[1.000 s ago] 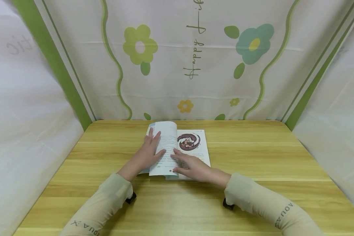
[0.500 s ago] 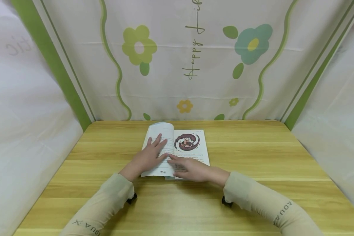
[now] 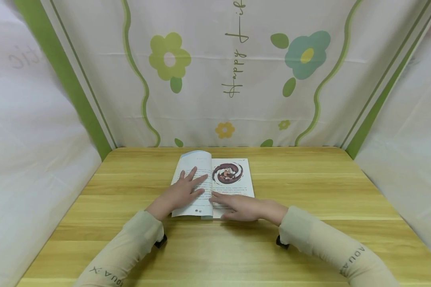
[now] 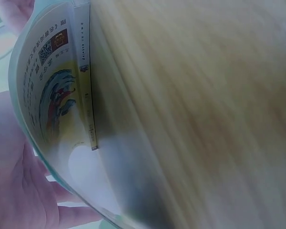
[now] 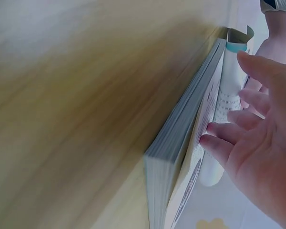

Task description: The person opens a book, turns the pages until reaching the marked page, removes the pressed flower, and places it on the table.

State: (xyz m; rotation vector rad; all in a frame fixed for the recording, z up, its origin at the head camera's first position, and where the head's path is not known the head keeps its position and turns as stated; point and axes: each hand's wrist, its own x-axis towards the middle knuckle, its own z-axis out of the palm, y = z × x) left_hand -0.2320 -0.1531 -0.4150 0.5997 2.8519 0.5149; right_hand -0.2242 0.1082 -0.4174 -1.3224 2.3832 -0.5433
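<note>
The book [image 3: 219,189] lies open on the table [image 3: 215,251], near the table's 12 o'clock edge, with its fold running roughly 12 to 6 o'clock. The left hand [image 3: 184,193] is between 8 and 9 o'clock of the book's centre: fingers spread and extended on the left page [image 3: 195,160], nothing gripped. The right hand [image 3: 241,207] is at 4 o'clock: fingers extended over the right page [image 3: 249,186], tips at the fold, nothing gripped. Whether every right fingertip bears on the paper cannot be told.

The left wrist view shows the cover [image 4: 62,95] arched clear of the table; the right wrist view shows the page block [image 5: 186,105] lying flat on it.

Likely faults:
- Spring-back: early release of the left hand could let the bowed leaves swing toward 3 o'clock.
- Creasing: excess pressure on the unsupported arch could kink the cover.
- Sliding: unequal force between the hands could rotate the book.
- Wrinkling: fingertips dragged along the fold could ruck the paper.
</note>
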